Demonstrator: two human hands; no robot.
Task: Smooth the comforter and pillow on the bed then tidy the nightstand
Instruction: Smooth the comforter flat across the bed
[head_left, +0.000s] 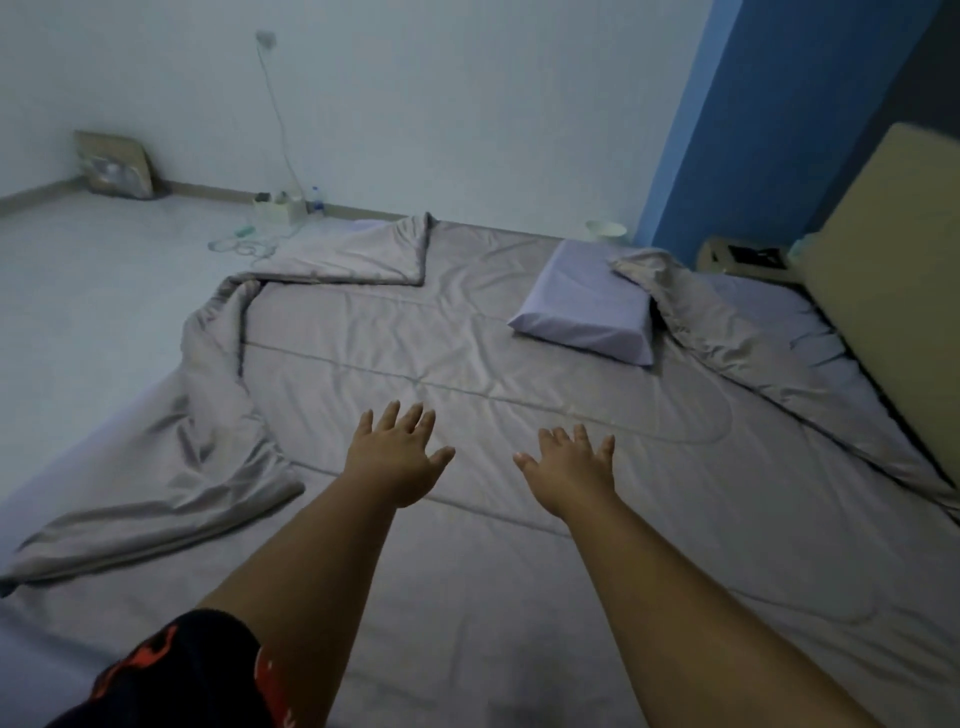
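Observation:
A grey quilted comforter covers most of the bed, with its left edge and far corner folded back and a rumpled flap by the headboard. A lilac pillow lies on it at the far right. My left hand and my right hand reach out side by side over the middle of the comforter, palms down, fingers spread, holding nothing. The small nightstand stands past the bed's far right corner, beside the headboard.
A beige padded headboard runs along the right. On the floor by the far wall sit a white box, a water bottle, loose cables and a white bowl. A flat package leans in the corner.

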